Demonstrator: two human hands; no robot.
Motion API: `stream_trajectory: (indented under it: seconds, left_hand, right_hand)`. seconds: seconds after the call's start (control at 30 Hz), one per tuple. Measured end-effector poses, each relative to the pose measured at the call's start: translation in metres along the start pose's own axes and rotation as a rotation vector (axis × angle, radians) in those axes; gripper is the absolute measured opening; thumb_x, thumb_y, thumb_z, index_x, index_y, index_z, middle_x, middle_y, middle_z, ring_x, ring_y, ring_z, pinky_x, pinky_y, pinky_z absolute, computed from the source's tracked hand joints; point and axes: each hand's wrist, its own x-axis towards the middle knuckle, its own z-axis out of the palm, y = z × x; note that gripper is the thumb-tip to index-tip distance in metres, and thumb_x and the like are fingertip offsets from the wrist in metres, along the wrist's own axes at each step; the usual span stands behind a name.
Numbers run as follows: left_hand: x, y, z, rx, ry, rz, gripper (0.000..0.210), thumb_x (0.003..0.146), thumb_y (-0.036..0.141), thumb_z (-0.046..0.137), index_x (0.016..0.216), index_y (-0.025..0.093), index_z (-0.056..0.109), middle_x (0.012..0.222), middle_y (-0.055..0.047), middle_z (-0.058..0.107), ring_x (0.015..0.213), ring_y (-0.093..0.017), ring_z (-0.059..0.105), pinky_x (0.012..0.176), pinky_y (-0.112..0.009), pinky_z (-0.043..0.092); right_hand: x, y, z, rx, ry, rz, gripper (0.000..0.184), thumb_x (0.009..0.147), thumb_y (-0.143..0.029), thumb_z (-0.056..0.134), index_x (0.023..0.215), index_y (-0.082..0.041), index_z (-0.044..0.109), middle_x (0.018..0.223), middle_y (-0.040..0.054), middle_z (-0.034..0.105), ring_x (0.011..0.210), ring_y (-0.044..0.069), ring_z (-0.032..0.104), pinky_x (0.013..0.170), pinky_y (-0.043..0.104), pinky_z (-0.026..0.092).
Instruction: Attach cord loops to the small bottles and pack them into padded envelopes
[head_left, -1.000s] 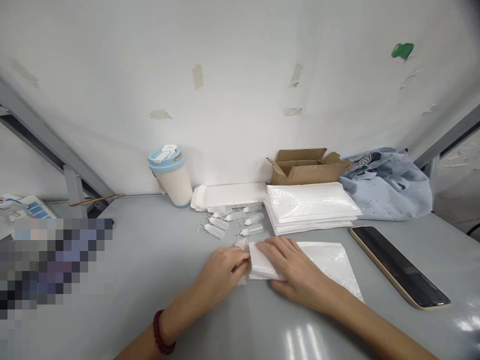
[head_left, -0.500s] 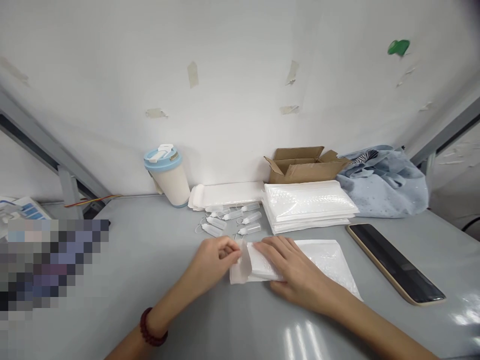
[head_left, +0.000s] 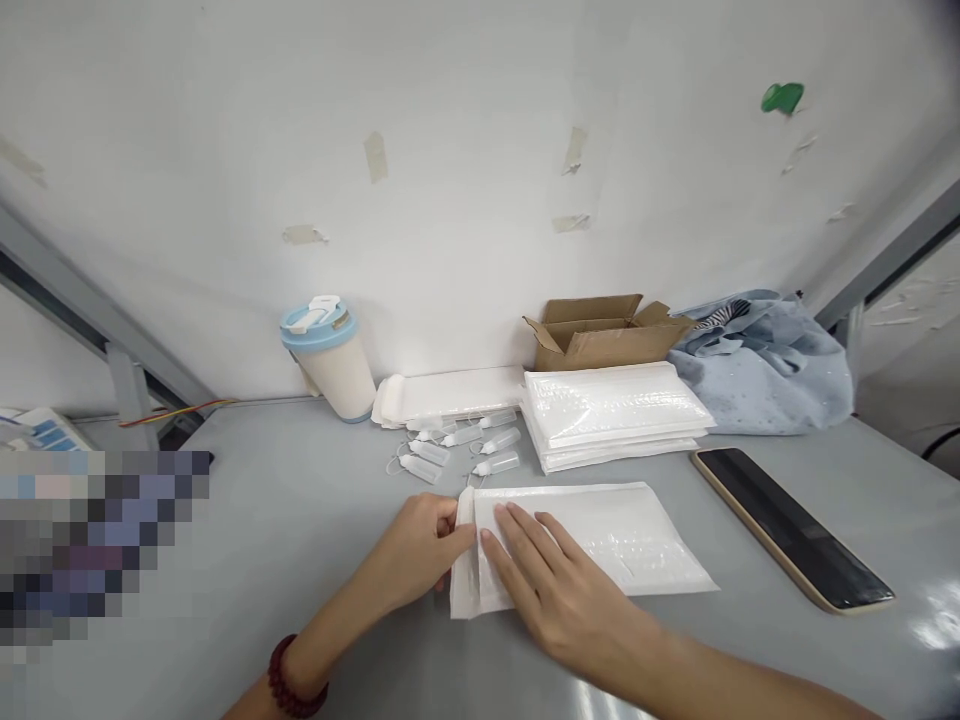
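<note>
A white bubble mailer (head_left: 637,535) lies flat on the grey table, with its flap end at the left. My left hand (head_left: 416,550) pinches that flap end, thumb on top and the other fingers curled, partly hidden beneath it. Stretched out over the mailer's left half, my right hand (head_left: 562,600) rests its fingertips on the surface close to the flap. Just behind the mailer lie several small clear dropper bottles (head_left: 496,464) with loop-tethered caps; neither hand touches them.
A stack of bubble mailers (head_left: 615,400) stands behind, with an open cardboard box (head_left: 611,345) and a pale blue cloth bag (head_left: 780,380) beyond. More flat white mailers (head_left: 457,392) lie beside a blue-lidded cup (head_left: 334,365). A phone (head_left: 787,525) is at the right.
The mailer's flap end now lies flatter and nearer to me. My left hand has taken hold of its edge, and my right hand has shifted nearer and flattened out on the mailer.
</note>
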Motion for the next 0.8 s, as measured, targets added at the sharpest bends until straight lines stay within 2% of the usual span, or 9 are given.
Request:
stream_trajectory:
  seconds: [0.2,0.33,0.5,0.57,0.67,0.8]
  left_hand:
    - [-0.004,0.009,0.017,0.0,-0.004,0.072,0.035,0.085,0.038,0.04,0.057,0.018,0.047,0.052,0.002,0.054,0.046,-0.011,0.05,0.047,-0.022,0.037]
    - [-0.003,0.007,0.023,0.143,0.06,0.149,0.028,0.084,0.031,0.042,0.064,0.017,0.055,0.056,0.001,0.055,0.053,-0.012,0.05,0.052,-0.023,0.038]
    - [-0.002,0.002,0.021,0.216,0.036,0.247,0.02,0.081,0.02,0.046,0.078,0.017,0.066,0.075,-0.003,0.062,0.062,-0.012,0.053,0.059,-0.023,0.041]
    - [-0.002,0.0,0.02,0.245,0.017,0.266,0.021,0.082,0.019,0.046,0.082,0.018,0.068,0.08,-0.003,0.062,0.066,-0.013,0.055,0.061,-0.023,0.042]
    - [-0.003,-0.001,0.019,0.322,0.05,0.289,0.021,0.083,0.017,0.046,0.087,0.019,0.067,0.089,-0.004,0.06,0.075,-0.015,0.056,0.068,-0.026,0.045]
    - [-0.004,0.0,0.014,0.451,0.096,0.372,0.021,0.085,0.016,0.044,0.092,0.019,0.063,0.093,-0.006,0.058,0.085,-0.018,0.054,0.076,-0.03,0.045]
  right_hand:
    - [-0.003,-0.005,0.01,0.05,0.032,-0.017,0.029,0.084,-0.007,0.044,0.105,0.001,0.061,0.107,0.0234,0.065,0.105,0.031,0.06,0.083,0.041,0.051]
    - [-0.004,-0.003,0.01,0.057,0.084,-0.03,0.029,0.082,-0.005,0.042,0.101,0.003,0.062,0.103,0.0235,0.067,0.103,0.031,0.061,0.083,0.04,0.053]
    - [0.0,0.002,0.0,0.122,0.161,0.005,0.029,0.083,-0.003,0.037,0.091,-0.002,0.065,0.09,0.0204,0.07,0.092,0.028,0.066,0.074,0.038,0.055]
    - [0.003,0.004,-0.005,0.148,0.175,0.022,0.029,0.085,-0.003,0.036,0.094,-0.002,0.064,0.086,0.0191,0.07,0.088,0.027,0.067,0.07,0.037,0.055]
    - [0.005,0.007,-0.007,0.155,0.165,0.007,0.027,0.085,-0.005,0.041,0.102,-0.003,0.062,0.085,0.017,0.07,0.086,0.026,0.066,0.067,0.036,0.055]
    - [0.003,0.009,-0.006,0.142,0.184,-0.023,0.023,0.084,-0.004,0.044,0.097,-0.003,0.064,0.083,0.0162,0.07,0.09,0.026,0.065,0.07,0.037,0.053]
